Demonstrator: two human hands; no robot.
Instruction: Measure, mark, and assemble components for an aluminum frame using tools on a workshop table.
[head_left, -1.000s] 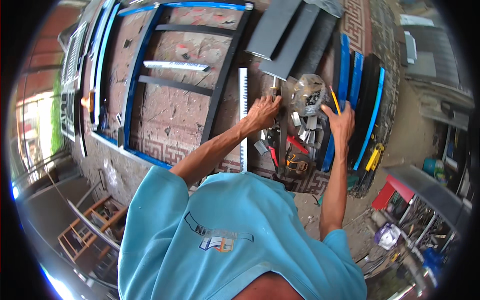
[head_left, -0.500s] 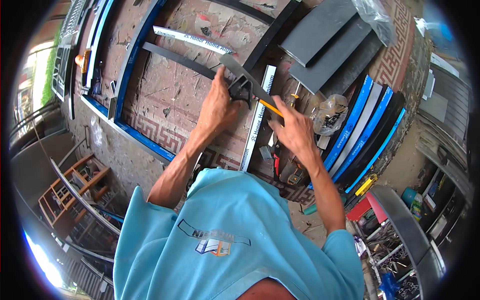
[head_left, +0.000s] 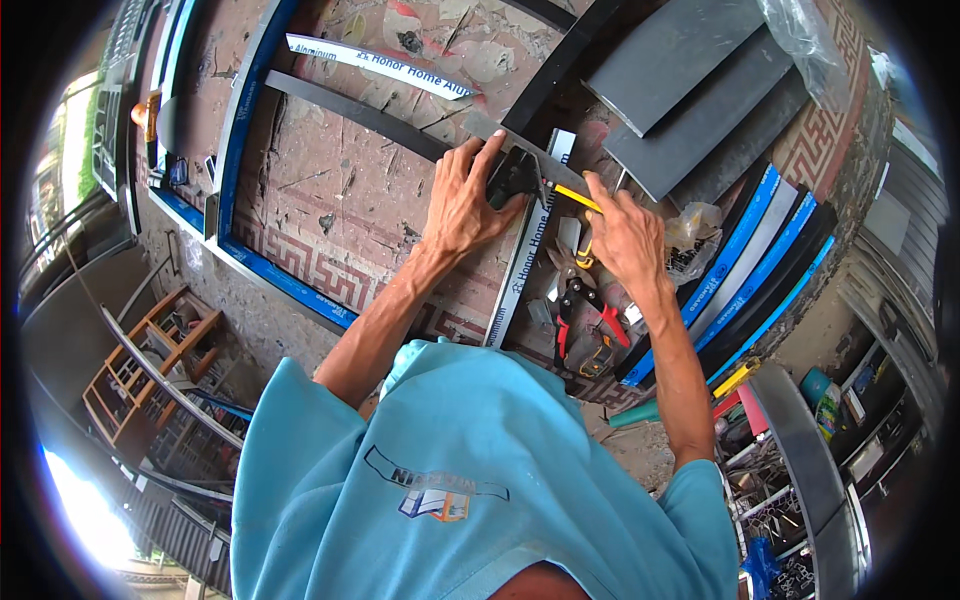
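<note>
In the middle of the head view, my left hand (head_left: 465,200) grips a short piece of dark grey metal profile (head_left: 514,178), index finger along its top and thumb on its near side. My right hand (head_left: 630,240) pinches a thin yellow pencil (head_left: 576,196), its tip at the profile's right part. The profile sits over a long bar with white printed film (head_left: 515,275). Below my right hand lie tin snips with red and black handles (head_left: 590,310) and a small yellow-handled tool (head_left: 584,255).
A frame of bars, with a blue-filmed bar (head_left: 240,130) and a dark crossbar (head_left: 350,115), spreads to the left. Dark flat panels (head_left: 690,80) are stacked at upper right. Blue-filmed strips (head_left: 740,260) lie to the right. A wooden rack (head_left: 150,360) stands lower left.
The profile piece has turned and shifted right, now lower over the white bar. My right hand has moved right with the pencil. The snips have come into fuller view.
</note>
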